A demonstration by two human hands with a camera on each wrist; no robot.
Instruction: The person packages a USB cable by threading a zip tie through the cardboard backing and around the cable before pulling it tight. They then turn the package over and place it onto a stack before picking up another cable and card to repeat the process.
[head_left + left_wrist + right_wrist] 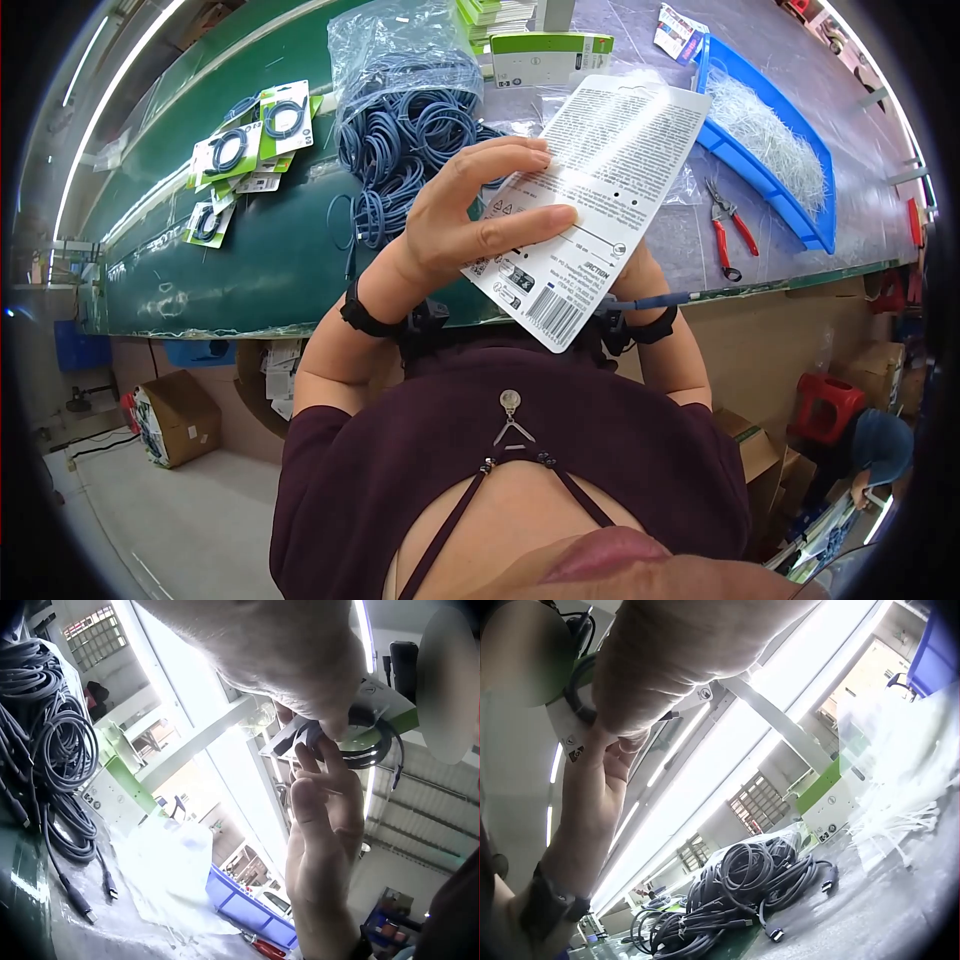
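A white printed packaging card [625,150] is held up in front of the chest, its barcode side facing the head camera. My left hand [470,215] grips it at the left, with thumb and a finger lying over the printed side. Mostly hidden behind the card, my right hand [642,270] is at its far face. In the left wrist view a dark coiled cable [367,756] lies against that face, and the curled fingers of my right hand [322,814] pinch at it. A dark blue cable end [650,301] sticks out below the right hand.
On the green bench [290,230] lies a large heap of blue cables [410,135] beside a clear bag [390,40]. Carded cables [235,150] are piled left. To the right are red-handled cutters [735,235] and a blue tray [820,210] of clear plastic ties.
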